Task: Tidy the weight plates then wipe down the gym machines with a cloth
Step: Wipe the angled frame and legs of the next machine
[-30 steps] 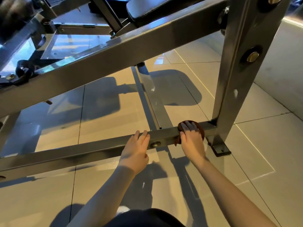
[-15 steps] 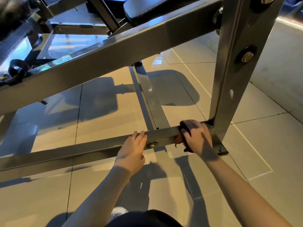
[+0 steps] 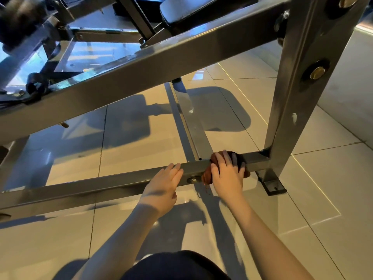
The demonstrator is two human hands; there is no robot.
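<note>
One cloth (image 3: 206,176) held on bar (image 3: 101,184) by right hand (image 3: 227,175).

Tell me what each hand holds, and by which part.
The right hand grips the brown cloth over its bunched top, against the low frame bar. The left hand holds nothing; it rests flat on that bar.

Glossy beige floor tiles (image 3: 333,170) carry the machine's grey base bar (image 3: 101,187) and black foot plate (image 3: 272,187).
</note>
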